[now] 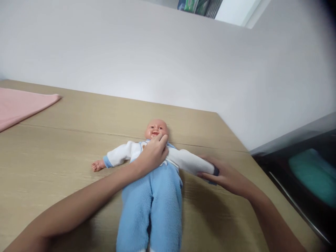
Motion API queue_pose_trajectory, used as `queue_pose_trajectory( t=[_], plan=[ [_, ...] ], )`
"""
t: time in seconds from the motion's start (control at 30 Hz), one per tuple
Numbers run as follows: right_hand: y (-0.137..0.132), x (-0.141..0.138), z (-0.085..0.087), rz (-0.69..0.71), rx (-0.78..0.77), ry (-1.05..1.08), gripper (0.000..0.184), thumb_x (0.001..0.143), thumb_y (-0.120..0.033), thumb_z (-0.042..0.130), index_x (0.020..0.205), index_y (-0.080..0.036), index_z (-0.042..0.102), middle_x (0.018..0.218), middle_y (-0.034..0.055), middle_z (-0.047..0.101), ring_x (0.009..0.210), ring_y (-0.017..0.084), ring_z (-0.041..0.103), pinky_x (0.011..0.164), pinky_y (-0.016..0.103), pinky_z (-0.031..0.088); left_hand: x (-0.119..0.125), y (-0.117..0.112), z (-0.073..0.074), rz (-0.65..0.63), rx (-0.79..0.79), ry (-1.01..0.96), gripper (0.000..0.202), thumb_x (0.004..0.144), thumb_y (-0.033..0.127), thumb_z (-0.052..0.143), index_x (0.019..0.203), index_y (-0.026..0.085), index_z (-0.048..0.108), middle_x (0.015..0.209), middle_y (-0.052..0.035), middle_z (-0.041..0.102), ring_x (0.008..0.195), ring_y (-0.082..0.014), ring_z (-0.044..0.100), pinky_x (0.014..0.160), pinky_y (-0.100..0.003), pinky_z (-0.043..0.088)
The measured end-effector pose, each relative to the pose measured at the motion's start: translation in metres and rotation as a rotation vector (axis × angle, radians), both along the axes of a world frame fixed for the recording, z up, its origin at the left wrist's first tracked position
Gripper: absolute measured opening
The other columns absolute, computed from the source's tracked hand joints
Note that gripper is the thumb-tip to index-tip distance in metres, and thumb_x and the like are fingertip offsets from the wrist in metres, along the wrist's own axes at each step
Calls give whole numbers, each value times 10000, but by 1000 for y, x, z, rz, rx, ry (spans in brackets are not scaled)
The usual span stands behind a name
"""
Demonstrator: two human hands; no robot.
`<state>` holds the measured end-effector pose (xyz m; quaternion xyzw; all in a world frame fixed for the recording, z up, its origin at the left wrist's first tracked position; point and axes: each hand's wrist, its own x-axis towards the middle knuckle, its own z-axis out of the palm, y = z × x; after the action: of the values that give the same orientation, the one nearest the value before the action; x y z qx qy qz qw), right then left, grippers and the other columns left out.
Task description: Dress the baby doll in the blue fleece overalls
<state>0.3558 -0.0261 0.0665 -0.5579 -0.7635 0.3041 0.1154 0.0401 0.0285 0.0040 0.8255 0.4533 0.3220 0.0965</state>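
Observation:
A baby doll lies face up on the wooden table, its head toward the wall. It wears a fuzzy white top with blue trim and light blue trousers. On the doll's chest, just below its chin, my left hand has its fingers bent and closed on the top near the collar. Out to the right, my right hand is wrapped around the cuff end of a stretched white sleeve. Whether the doll's hand is inside that cuff is hidden. The doll's other hand sticks out of its blue cuff at left.
A pink cloth lies on the table at the far left. Behind stands a pale wall with an opening at the top. Past the table's right edge is a dark item with something teal on it.

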Motion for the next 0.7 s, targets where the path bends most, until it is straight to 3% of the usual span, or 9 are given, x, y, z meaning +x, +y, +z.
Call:
queue_pose_trajectory(
  t=[0.1, 0.23, 0.4, 0.57, 0.7],
  plan=[
    [6, 6, -17, -118, 98, 23, 580, 940, -702, 813, 1345, -287, 805, 1332, 100, 852, 1189, 423, 785, 1009, 496, 637, -2, -1, 0, -54, 9, -75, 153, 1042, 109, 546, 1142, 220, 580, 1131, -111, 704, 1075, -309, 698, 922, -425, 561],
    [15, 12, -46, -266, 174, 89, 622, 857, -742, 841, 1248, -259, 807, 1184, 115, 871, 1021, 402, 800, 893, 505, 646, -3, -3, 1, -139, 36, -128, 189, 1105, 196, 552, 1278, 204, 629, 1285, -142, 690, 1180, -320, 676, 1019, -468, 564],
    [20, 11, -73, -281, 211, 134, 591, 876, -766, 820, 1152, -244, 808, 1086, 126, 876, 953, 404, 800, 826, 493, 642, -6, -4, 5, -281, 97, -106, 169, 1114, 260, 563, 1149, 204, 718, 1228, -137, 700, 1169, -310, 653, 1056, -471, 540],
    [17, 8, -91, -298, 261, 174, 604, 904, -778, 797, 1192, -246, 792, 1149, 134, 865, 1023, 433, 793, 914, 545, 643, -7, -7, 14, -516, 139, 55, 252, 1131, 411, 596, 1106, 214, 752, 1211, -118, 768, 1125, -297, 658, 1050, -472, 483],
    [15, 9, -101, -284, 287, 175, 597, 943, -760, 770, 1254, -251, 773, 1198, 141, 851, 1073, 435, 785, 951, 560, 642, -7, -12, 17, -557, 115, 203, 317, 1099, 497, 656, 1072, 200, 763, 1114, -109, 768, 1103, -306, 673, 1040, -478, 466]
  ],
)
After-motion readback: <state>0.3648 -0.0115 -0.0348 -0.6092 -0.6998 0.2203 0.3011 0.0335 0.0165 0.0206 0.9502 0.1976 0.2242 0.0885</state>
